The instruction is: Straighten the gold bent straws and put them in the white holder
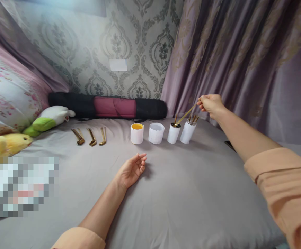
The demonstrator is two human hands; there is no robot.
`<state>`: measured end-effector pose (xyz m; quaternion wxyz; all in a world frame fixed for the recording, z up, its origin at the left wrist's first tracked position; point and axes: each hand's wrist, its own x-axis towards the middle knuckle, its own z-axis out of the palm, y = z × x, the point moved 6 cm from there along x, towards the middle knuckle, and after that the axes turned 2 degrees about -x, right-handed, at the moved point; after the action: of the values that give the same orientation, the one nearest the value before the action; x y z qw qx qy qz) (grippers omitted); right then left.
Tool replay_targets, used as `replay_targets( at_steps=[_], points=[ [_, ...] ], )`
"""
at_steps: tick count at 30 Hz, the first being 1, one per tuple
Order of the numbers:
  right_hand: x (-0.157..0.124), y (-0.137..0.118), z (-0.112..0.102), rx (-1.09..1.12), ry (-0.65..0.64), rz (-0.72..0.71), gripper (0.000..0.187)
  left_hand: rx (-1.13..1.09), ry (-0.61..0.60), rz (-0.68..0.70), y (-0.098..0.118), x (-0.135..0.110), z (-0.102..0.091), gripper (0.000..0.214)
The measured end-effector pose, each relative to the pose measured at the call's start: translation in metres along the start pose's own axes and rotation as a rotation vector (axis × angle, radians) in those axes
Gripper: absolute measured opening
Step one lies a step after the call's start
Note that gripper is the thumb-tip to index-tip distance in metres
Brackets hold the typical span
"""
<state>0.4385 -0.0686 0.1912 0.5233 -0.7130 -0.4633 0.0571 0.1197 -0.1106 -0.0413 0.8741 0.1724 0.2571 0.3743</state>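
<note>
My right hand (211, 105) is closed in a pinch on the upper end of a long, thin gold-coloured utensil (186, 113). Its lower end reaches into a white-wrapped cup (174, 135), where another gold handle stands; the utensil's head is hidden. To the right, a taller white-wrapped jar (188, 133) holds several gold handles. My left hand (133, 169) lies palm up near the grey sheet, fingers loosely apart, with nothing in it. Beyond it stand a white cup with a yellow inside (137, 135) and a wider white cup (156, 135).
Three small bunches of gold-coloured utensils (91, 137) lie on the grey sheet (166, 200) at the left. Plush toys (50, 117) and a blurred packet (28, 186) lie farther left. A black and maroon roll (114, 107) runs along the wall; a dark flat object (229, 145) lies under my right forearm.
</note>
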Motion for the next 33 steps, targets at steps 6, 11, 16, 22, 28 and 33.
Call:
replay_targets(
  at_steps=[6, 11, 16, 22, 28, 33],
  points=[
    [0.007, -0.005, 0.000, -0.082, 0.147, -0.019, 0.025, -0.003, -0.001, -0.003, 0.001, -0.002, 0.002, 0.017],
    [0.017, -0.001, 0.013, -0.224, 0.086, -0.133, 0.026, -0.002, -0.009, -0.001, 0.001, 0.000, 0.000, 0.019],
    [0.024, 0.004, 0.022, -0.344, 0.026, -0.226, 0.024, -0.003, -0.011, -0.010, 0.000, 0.000, 0.000, 0.019],
    [0.018, 0.005, 0.036, -0.410, -0.068, -0.272, 0.021, -0.002, -0.007, -0.009, 0.000, 0.001, 0.000, 0.019],
    [0.010, 0.012, 0.050, -0.424, -0.152, -0.315, 0.020, -0.002, -0.021, -0.013, -0.001, 0.002, -0.001, 0.019],
    [0.004, 0.019, 0.060, -0.447, -0.196, -0.297, 0.019, 0.005, -0.001, -0.017, -0.001, 0.001, -0.001, 0.018]
  ],
)
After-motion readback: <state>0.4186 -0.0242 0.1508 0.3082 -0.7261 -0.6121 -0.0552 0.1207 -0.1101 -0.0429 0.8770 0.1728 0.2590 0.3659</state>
